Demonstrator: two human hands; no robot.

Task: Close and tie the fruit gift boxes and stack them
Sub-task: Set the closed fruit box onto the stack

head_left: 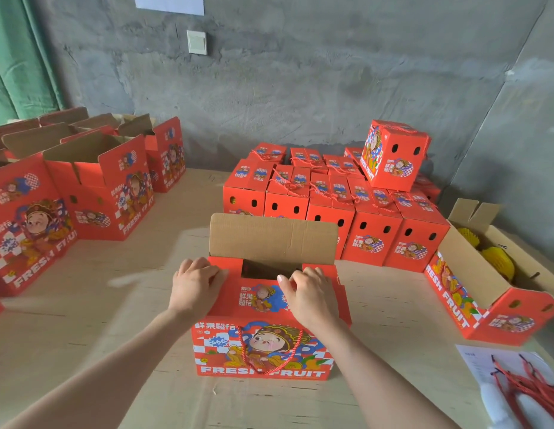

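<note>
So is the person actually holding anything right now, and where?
Yes, the open box, by its top. The left hand grips the left flap. The right hand grips the right flap beside the opening.

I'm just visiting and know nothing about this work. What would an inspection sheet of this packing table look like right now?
Surface: pale wooden table, with boxes on most sides.
Job's things: gift box in front, its back flap upright; closed boxes in rows behind, with one top box stacked on them; open boxes at left; side box at right, open, with yellow items inside.
Clutter: loose red cords on a paper sheet, near right.
Hands: left hand and right hand both grip the gift box's top flaps, fingers curled.
Cables: nothing seen.
Surroundings: grey concrete wall with a switch; green curtain at left.
</note>
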